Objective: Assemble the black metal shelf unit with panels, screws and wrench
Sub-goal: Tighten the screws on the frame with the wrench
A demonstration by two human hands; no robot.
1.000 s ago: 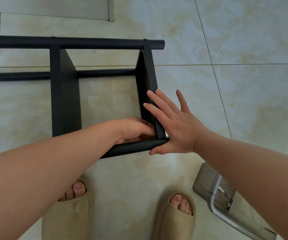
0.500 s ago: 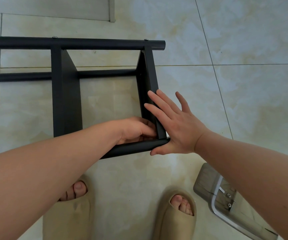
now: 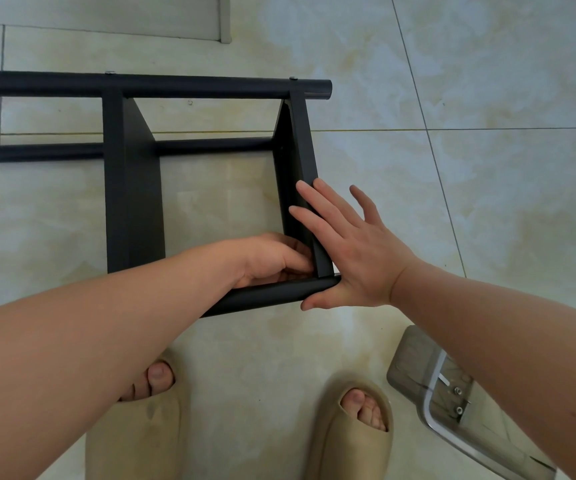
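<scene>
The black metal shelf unit [image 3: 210, 85] lies on its side on the tiled floor. Its end panel [image 3: 297, 150] stands between the far tube and the near tube [image 3: 272, 294]. My right hand [image 3: 352, 251] presses flat against the outer face of the end panel, fingers straight, its thumb under the near tube's end. My left hand [image 3: 269, 258] reaches inside the frame, its fingers curled into the corner where the end panel meets the near tube. What those fingers hold is hidden. A small silver tip [image 3: 337, 273] shows at that corner beside my right palm.
A second black panel [image 3: 134, 202] stands to the left inside the frame. A clear plastic pack [image 3: 414, 362] with screws in it and a metal piece lies on the floor at lower right. My feet in beige slippers [image 3: 349, 441] stand just behind the near tube.
</scene>
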